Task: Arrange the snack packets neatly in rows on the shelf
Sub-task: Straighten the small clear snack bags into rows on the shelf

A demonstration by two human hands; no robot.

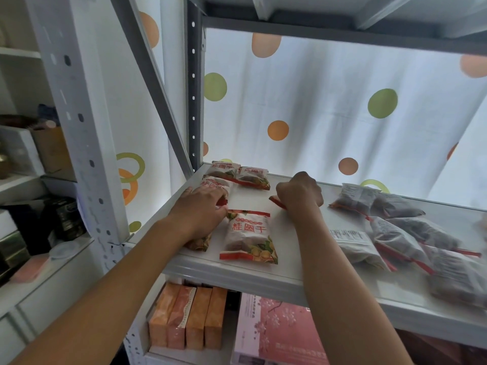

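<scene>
A grey metal shelf (263, 275) is running across the middle of the frame, and snack packets are lying on it in two groups. At centre left, two packets (238, 173) are sitting side by side at the back, a third (214, 184) is lying just in front of them, and a fourth (249, 237) is lying face up nearer the front edge, its red print readable. Toward the right of the frame a loose pile (400, 227) of packets is overlapping, mostly face down (the far right ones are blurred). On the level below, at the bottom centre, four orange boxes (188, 317) are standing upright in a row, with a pink box (279, 330) just beside them on the right. The left hand (201, 212) is reaching in from the lower left, palm down, its fingers curling onto a packet (199, 242) beneath it, which is peeking out under the wrist. The right hand (300, 193) is coming up from the lower right, fist closed, knuckles toward the back, gripping a packet whose red edge (276, 201) is sticking out on its left side; the rest of that packet is hidden.
</scene>
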